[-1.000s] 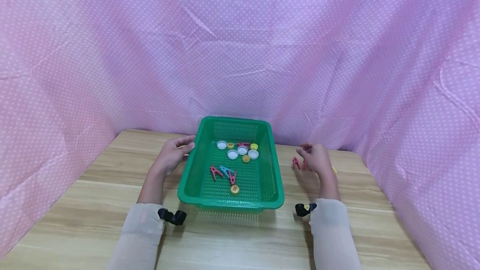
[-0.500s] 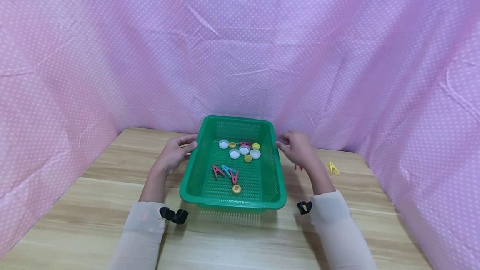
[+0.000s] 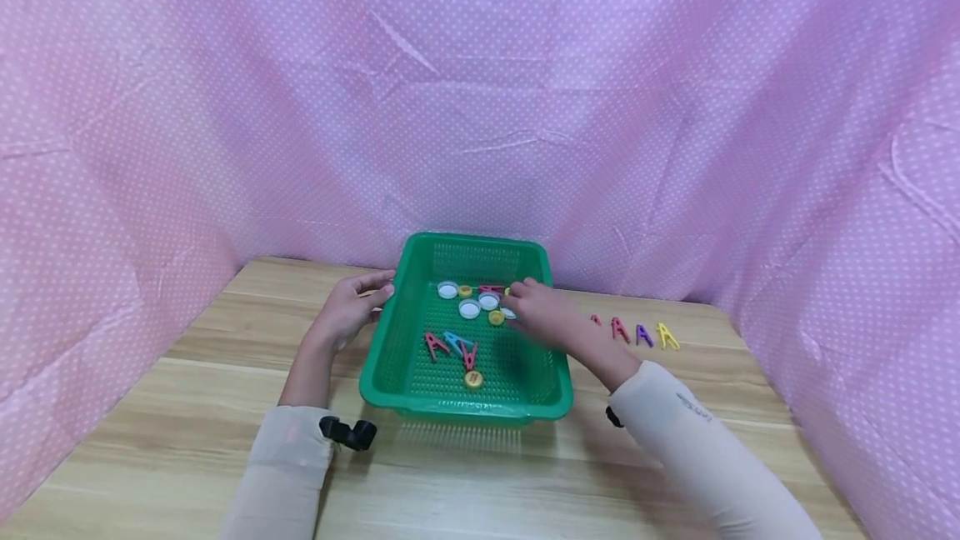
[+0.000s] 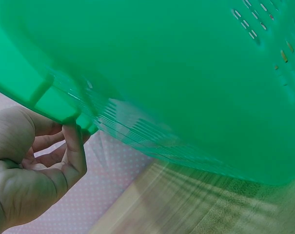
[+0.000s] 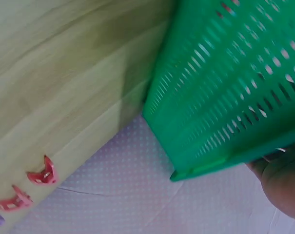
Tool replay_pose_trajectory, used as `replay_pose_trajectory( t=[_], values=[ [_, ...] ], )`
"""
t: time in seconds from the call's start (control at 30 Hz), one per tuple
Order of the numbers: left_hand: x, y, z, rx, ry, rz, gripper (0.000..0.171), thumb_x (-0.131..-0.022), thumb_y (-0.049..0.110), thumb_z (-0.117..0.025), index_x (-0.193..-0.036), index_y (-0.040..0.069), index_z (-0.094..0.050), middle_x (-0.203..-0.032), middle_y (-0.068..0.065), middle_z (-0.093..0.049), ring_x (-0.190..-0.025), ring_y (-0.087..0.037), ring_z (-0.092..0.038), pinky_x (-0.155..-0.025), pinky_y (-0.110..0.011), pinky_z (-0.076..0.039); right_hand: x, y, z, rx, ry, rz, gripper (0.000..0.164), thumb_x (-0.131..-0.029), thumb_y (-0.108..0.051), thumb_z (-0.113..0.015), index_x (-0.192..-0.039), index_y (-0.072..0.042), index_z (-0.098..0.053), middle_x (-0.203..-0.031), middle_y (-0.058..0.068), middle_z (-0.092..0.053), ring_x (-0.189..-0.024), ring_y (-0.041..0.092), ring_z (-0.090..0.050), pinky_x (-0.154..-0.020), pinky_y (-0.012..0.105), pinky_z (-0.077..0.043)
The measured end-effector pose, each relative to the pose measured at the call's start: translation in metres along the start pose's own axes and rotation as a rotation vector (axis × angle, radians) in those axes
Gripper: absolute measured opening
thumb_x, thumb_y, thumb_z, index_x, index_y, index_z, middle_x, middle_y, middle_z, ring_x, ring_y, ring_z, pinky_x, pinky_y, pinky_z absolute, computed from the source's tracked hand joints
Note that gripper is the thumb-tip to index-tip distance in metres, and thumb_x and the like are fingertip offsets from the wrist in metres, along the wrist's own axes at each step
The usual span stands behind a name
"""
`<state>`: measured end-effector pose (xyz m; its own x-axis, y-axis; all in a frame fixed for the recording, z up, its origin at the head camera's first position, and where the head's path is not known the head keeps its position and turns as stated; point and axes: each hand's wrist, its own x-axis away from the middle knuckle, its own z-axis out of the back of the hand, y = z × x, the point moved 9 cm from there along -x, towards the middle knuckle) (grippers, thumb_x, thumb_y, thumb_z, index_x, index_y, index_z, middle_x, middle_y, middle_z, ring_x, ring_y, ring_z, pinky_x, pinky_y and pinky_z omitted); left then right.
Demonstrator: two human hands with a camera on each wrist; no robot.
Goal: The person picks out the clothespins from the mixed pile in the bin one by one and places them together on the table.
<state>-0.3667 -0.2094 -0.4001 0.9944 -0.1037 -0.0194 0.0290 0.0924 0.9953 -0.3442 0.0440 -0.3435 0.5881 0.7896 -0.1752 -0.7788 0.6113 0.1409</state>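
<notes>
A green plastic basket (image 3: 468,407) stands mid-table. My left hand (image 3: 343,311) grips its left rim, with thumb and fingers pinching the edge in the left wrist view. My right hand (image 3: 542,312) reaches over the right wall into the basket. Its fingertips are right at a white bottle cap (image 3: 507,314) and a yellow cap (image 3: 508,291), both partly covered. I cannot tell whether it holds anything. Other white caps (image 3: 468,309) and yellow caps (image 3: 497,318) lie nearby on the basket floor. Toward the front are red clothespins (image 3: 435,346), a blue clothespin (image 3: 455,343) and a golden cap (image 3: 473,379).
Right of the basket, a row of clothespins lies on the wooden table (image 3: 450,490): red ones (image 3: 620,329), a purple one (image 3: 643,335) and a yellow one (image 3: 667,337). A pink dotted curtain (image 3: 480,107) hangs behind the table and along both sides.
My right hand has moved left from beside the row of clothespins, over the rim and into the basket, uncovering the row. My left hand stays on the rim.
</notes>
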Motion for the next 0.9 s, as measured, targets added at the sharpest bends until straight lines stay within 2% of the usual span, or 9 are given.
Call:
replay_pose_trajectory(
  t=[0.13, 0.23, 0.37, 0.6, 0.9],
  values=[
    [0.000, 0.000, 0.001, 0.001, 0.003, 0.007, 0.045, -0.097, 0.018, -0.055, -0.139, 0.004, -0.047, -0.134, -0.015, -0.049, -0.095, -0.015, -0.059, -0.083, -0.033, -0.053, -0.006, -0.017, -0.015, 0.066, -0.111, 0.088, 0.032, -0.089, -0.026, -0.068, -0.116, -0.011, -0.065, -0.108, 0.005, -0.062, -0.097, 0.021, -0.056, -0.088, 0.035, -0.050],
    [-0.001, 0.001, 0.002, -0.004, 0.005, 0.007, 0.044, -0.098, 0.017, -0.054, -0.139, 0.005, -0.047, -0.134, -0.014, -0.049, -0.096, -0.015, -0.059, -0.083, -0.032, -0.053, -0.010, -0.028, -0.021, 0.095, -0.142, 0.147, 0.034, -0.088, -0.027, -0.069, -0.118, -0.011, -0.065, -0.108, 0.005, -0.062, -0.097, 0.020, -0.056, -0.088, 0.035, -0.050],
    [-0.002, 0.000, 0.004, -0.010, 0.008, 0.004, 0.043, -0.098, 0.017, -0.054, -0.139, 0.006, -0.047, -0.134, -0.012, -0.050, -0.098, -0.015, -0.060, -0.083, -0.032, -0.054, -0.015, -0.039, -0.028, 0.057, -0.182, 0.209, 0.037, -0.087, -0.027, -0.070, -0.120, -0.013, -0.064, -0.111, 0.002, -0.062, -0.101, 0.018, -0.056, -0.090, 0.033, -0.049],
    [0.000, -0.001, 0.003, -0.012, 0.002, 0.004, 0.044, -0.098, 0.020, -0.055, -0.139, 0.006, -0.047, -0.134, -0.012, -0.051, -0.099, -0.017, -0.060, -0.084, -0.032, -0.053, -0.019, -0.044, -0.044, -0.105, -0.274, 0.209, 0.039, -0.087, -0.025, -0.070, -0.126, -0.021, -0.061, -0.123, -0.002, -0.060, -0.116, 0.017, -0.053, -0.099, 0.037, -0.044],
    [-0.002, -0.002, 0.000, 0.007, -0.006, 0.007, 0.043, -0.098, 0.017, -0.054, -0.138, 0.005, -0.047, -0.133, -0.013, -0.051, -0.098, -0.015, -0.061, -0.086, -0.035, -0.053, -0.021, -0.042, -0.062, -0.169, -0.341, 0.216, 0.042, -0.087, -0.019, -0.070, -0.127, -0.025, -0.060, -0.124, -0.006, -0.059, -0.117, 0.013, -0.052, -0.099, 0.035, -0.044]
  ],
)
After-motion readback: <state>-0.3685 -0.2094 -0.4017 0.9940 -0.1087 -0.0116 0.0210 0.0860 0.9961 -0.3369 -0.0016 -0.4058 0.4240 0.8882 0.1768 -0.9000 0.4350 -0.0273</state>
